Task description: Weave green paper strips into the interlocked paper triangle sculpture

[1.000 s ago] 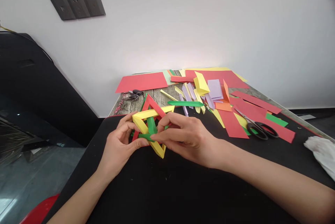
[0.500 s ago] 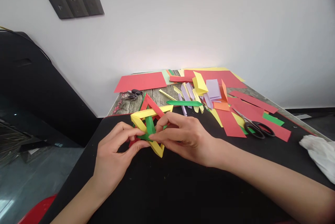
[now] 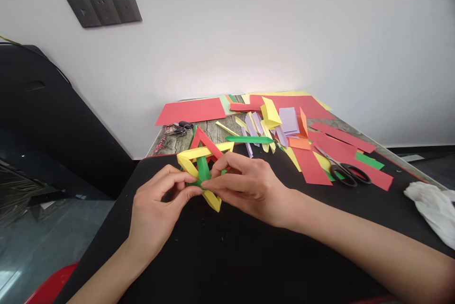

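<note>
Between my hands is a paper model (image 3: 190, 155) of interlaced yellow, red and green folded strips that form open triangles. My left hand (image 3: 156, 207) pinches a green strip (image 3: 203, 170) at the model's lower left, thumb and forefinger pressed together. From the other side my right hand (image 3: 249, 188) grips the same part of the model, its fingertips meeting on the green strip near my left thumb. My right fingers cover the model's right side. Just beyond my hands lies a separate folded green strip (image 3: 250, 139).
Purple and yellow folded strips (image 3: 254, 124) lie behind the model. To the right, black-handled scissors (image 3: 350, 174) rest on red paper strips (image 3: 313, 166). Red sheets (image 3: 192, 111) lie by the wall. White crumpled tissue (image 3: 432, 211) sits at the right edge; a small black-handled tool (image 3: 183, 126) lies left.
The view has shifted very slightly. Both hands keep their pinch on the paper model, and its pose is almost the same.
</note>
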`<state>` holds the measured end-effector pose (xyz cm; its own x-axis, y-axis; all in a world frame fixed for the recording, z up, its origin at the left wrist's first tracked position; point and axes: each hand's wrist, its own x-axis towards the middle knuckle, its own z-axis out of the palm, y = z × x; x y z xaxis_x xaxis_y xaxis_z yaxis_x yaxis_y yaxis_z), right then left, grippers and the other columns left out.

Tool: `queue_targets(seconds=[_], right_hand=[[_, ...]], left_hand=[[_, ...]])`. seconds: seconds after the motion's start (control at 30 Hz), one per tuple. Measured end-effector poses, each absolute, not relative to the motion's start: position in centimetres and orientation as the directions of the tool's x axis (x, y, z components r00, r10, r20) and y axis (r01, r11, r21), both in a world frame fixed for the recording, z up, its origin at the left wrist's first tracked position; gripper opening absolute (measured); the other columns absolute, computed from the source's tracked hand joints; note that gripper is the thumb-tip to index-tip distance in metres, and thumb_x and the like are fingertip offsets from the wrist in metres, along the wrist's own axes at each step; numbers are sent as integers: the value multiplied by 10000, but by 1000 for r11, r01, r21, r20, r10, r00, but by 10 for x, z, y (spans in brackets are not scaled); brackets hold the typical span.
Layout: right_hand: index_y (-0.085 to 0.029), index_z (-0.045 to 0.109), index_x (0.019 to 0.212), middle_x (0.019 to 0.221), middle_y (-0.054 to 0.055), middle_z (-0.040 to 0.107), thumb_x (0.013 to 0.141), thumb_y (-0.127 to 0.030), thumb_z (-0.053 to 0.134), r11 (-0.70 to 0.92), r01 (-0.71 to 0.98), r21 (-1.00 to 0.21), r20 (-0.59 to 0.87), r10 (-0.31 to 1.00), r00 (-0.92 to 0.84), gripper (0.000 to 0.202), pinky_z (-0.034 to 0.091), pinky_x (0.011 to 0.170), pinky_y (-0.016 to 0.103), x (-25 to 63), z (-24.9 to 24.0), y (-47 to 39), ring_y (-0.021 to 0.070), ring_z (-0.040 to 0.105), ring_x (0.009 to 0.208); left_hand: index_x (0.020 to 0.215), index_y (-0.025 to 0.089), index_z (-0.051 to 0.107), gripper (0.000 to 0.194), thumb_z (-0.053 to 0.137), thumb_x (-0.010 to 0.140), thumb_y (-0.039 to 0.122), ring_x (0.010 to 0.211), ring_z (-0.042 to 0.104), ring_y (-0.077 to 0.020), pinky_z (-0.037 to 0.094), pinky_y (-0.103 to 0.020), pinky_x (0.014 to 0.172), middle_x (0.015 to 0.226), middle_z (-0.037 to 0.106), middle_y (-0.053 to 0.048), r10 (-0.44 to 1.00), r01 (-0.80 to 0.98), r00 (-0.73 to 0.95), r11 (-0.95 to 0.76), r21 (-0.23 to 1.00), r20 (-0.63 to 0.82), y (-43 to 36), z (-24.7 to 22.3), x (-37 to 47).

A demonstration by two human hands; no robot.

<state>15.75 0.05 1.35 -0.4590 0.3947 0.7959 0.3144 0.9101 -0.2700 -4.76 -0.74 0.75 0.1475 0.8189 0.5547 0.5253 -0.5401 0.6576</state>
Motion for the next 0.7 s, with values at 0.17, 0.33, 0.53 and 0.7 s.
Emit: queue_targets(seconds=[0.17,0.33,0.53,0.7], right_hand=[[-121,741,934,856,65,601,894,-94,594,904,319,-284,798,408,-445,155,423,522,175,157,12,0,67,514,592],[-115,738,929,843,62,598,895,-100,597,904,310,-294,791,412,-452,146,435,525,176,156,12,1,72,527,606],[-137,731,929,843,66,601,917,-115,572,917,290,-274,791,386,-474,161,459,532,190,157,14,0,82,528,616],[-133,723,945,858,77,611,916,-98,560,929,260,-262,764,364,-533,169,481,563,209,161,17,1,106,583,690]], left_hand=[[789,273,691,49,714,786,230,556,479,-66,402,-199,501,661,483,70,840,495,128,-515,700,527,-7,8,-44],[806,264,705,22,695,801,245,525,536,-69,441,-201,478,665,503,61,868,418,126,-485,768,480,-11,7,-43],[757,229,707,20,724,751,222,490,556,-72,452,-190,436,652,519,52,890,342,66,-446,827,452,-14,9,-38],[731,201,706,37,736,724,221,489,564,-77,468,-202,442,659,523,42,895,292,52,-438,850,443,-14,9,-36]])
